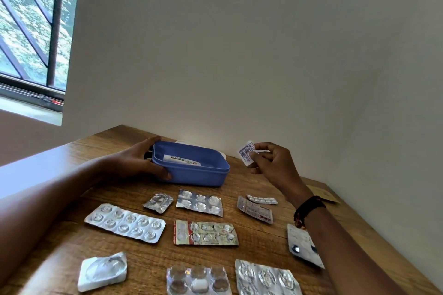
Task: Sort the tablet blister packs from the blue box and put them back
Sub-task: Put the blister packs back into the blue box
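The blue box [201, 175] stands open at the back of the wooden table [148, 256], with a white tube [182, 160] lying inside. My left hand [139, 160] grips the box's left end. My right hand [268, 163] is raised to the right of the box, pinching a small white printed blister piece [245, 153] between thumb and fingers. Several blister packs lie spread on the table in front: a long silver one [124, 223], a red-edged one [206, 232], a six-pocket silver one [200, 202] and a torn white one [103, 270].
A white lid [224, 155] shows behind the box against the wall [239, 55]. A brown card [322, 194] lies at the table's right edge. More packs sit near the front edge [199, 280] and under my right forearm [303, 244]. A window [28, 31] is at the left.
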The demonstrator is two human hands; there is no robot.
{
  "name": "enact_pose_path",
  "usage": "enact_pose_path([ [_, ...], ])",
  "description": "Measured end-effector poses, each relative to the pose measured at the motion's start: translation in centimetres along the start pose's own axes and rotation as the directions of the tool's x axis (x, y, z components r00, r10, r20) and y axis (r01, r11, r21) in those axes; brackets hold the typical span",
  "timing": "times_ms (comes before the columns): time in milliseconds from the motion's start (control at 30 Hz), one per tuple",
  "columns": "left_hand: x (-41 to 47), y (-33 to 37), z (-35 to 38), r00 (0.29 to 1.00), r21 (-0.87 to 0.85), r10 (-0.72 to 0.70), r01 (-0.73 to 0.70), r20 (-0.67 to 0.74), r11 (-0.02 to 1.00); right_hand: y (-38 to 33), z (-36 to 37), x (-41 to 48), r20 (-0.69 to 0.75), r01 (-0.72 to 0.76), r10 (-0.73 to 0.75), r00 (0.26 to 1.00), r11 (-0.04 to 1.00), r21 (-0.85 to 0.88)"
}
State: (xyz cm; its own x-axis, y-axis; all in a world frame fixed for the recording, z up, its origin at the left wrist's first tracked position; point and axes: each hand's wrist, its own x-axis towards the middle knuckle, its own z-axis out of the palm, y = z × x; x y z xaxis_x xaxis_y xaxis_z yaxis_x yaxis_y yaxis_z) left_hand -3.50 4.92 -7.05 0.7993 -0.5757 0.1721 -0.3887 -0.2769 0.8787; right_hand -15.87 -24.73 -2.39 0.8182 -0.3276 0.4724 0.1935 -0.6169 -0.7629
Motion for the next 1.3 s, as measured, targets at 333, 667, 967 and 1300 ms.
enact_pose_path([
  [333, -0.3, 0.1, 0.0, 1.0, 0.025, -0.003, 0.003, -0.006, 1.0, -0.6, 0.9, -1.0, -0.065, 0.339, -0.362, 0.93, 0.913, -0.225],
  [667, -0.6, 0.3, -0.1, 0.999, 0.049, -0.036, 0.036, -0.001, 0.998, -1.2, 1.1, -1.5, 0.023, 0.658, -0.754, 0.656, 0.556, -0.508],
  [967, -0.7, 0.6, 0.1, 1.0, 0.075, -0.016, 0.015, 0.018, 0.997, -0.7, 4.1, -1.5, -0.089, 0.222, -0.231, 0.969, 0.97, -0.096],
  [1300, -0.8, 0.8, 0.2, 0.998, 0.076, 0.039, -0.043, 0.057, 0.996, -0.3, 3.0, -0.9, -0.016, 0.094, -0.098, 0.995, 0.981, -0.169],
])
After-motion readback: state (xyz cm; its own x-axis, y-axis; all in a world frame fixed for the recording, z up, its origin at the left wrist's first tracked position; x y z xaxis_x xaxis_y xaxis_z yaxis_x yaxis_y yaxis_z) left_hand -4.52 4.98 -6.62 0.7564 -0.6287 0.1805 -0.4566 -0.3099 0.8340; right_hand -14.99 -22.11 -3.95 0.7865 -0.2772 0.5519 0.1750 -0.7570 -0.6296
